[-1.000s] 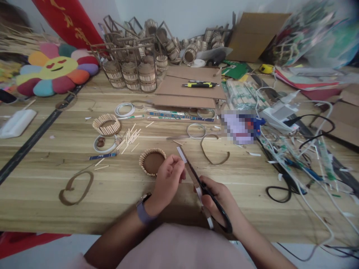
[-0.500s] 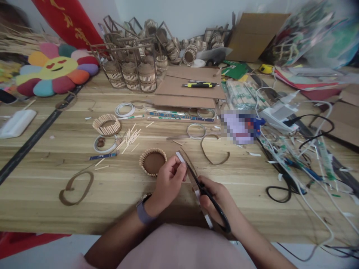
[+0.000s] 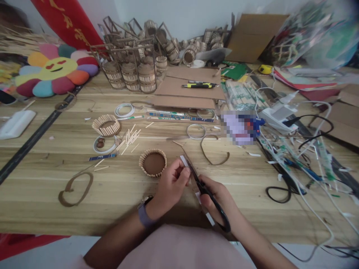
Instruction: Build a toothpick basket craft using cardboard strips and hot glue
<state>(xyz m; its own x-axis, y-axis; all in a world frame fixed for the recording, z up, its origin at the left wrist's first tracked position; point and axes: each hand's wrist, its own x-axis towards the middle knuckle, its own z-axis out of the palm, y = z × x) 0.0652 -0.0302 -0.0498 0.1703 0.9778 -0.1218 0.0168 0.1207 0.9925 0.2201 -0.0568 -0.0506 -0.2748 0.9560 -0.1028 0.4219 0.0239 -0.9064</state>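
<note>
Between thumb and fingers, my left hand [image 3: 174, 182] pinches a thin strip [image 3: 184, 161] with a white face, its short end sticking up past the fingertips. My right hand [image 3: 218, 201] is wrapped round black-handled scissors [image 3: 209, 192], whose blades point up and left alongside the strip. More of the strip hangs below the blades toward my lap. Just left of my left hand a round brown basket [image 3: 153, 163] edged with short wooden sticks rests on the table. A second stick-edged ring [image 3: 107, 126] lies farther left, near loose sticks [image 3: 130, 139].
Brown strip loops [image 3: 75, 189] lie on the wooden table [image 3: 117, 209]. Finished lantern-like baskets [image 3: 130, 76] stand at the back beside cardboard [image 3: 187, 87] with a yellow cutter [image 3: 199, 85]. Cables [image 3: 280, 188] and a power strip [image 3: 280, 117] spread on the right.
My left hand has shifted slightly to the right and down with the strip, closer to the scissors. The scissors blades look more closed together. My right hand has hardly moved.
</note>
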